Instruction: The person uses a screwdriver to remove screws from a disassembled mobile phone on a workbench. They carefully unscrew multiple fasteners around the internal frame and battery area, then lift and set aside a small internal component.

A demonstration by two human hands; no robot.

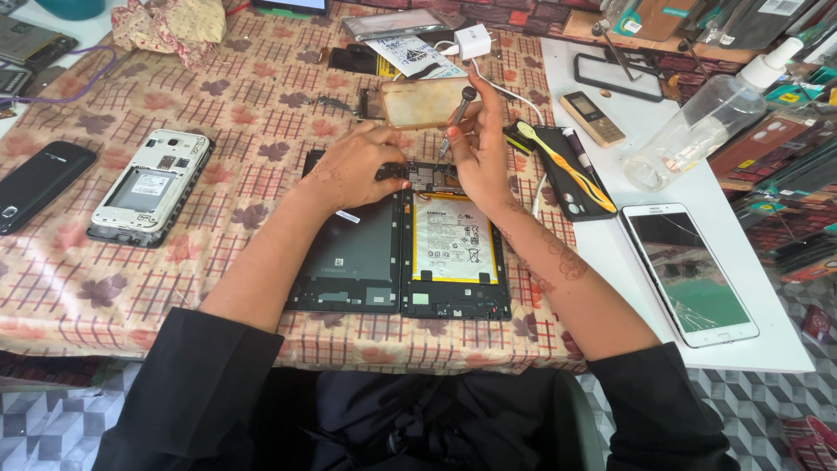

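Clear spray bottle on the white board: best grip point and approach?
Probably grip the spray bottle around its clear mid-body, coming from above. It lies on its side, nozzle toward the far right, so the round barrel is exposed. The small phone crowds its left side.

The person's right hand (478, 148) gripped a small screwdriver (457, 118), its tip down on the circuit board of an opened tablet (453, 253). The left hand (357, 170) pressed on the board's top edge, just beside the detached back cover (349, 253). A cracked white tablet (689, 272) lay to the right, and an opened white phone (150, 185) well to the left.
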